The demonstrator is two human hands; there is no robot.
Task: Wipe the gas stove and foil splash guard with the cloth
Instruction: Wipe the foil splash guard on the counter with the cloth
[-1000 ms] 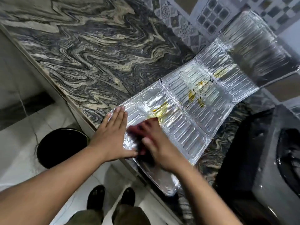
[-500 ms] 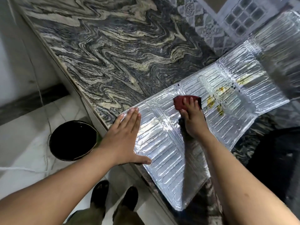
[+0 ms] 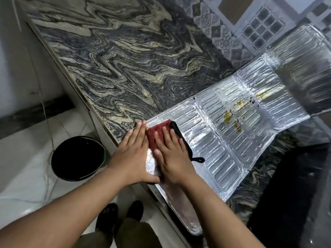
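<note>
The silver foil splash guard [image 3: 220, 140] lies unfolded and flat on the marble counter, with yellow grease stains [image 3: 231, 117] on its middle panel. A red cloth with black trim [image 3: 157, 133] rests on the guard's near-left panel. My right hand [image 3: 172, 154] presses flat on the cloth, fingers spread. My left hand [image 3: 132, 154] lies flat beside it at the guard's left edge, fingers together, thumb tucked under the right hand. The dark gas stove [image 3: 295, 185] shows only as a blurred black mass at the lower right.
The grey and beige swirled marble counter [image 3: 125, 59] stretches away to the upper left. A black round bin [image 3: 77, 158] stands on the white tiled floor below the counter edge. Patterned wall tiles [image 3: 250, 24] rise behind the guard. My feet [image 3: 123, 217] are by the counter.
My right hand has drawn the cloth back from the middle of the guard to its near-left corner, next to my left hand, which stayed pressed at the edge.
</note>
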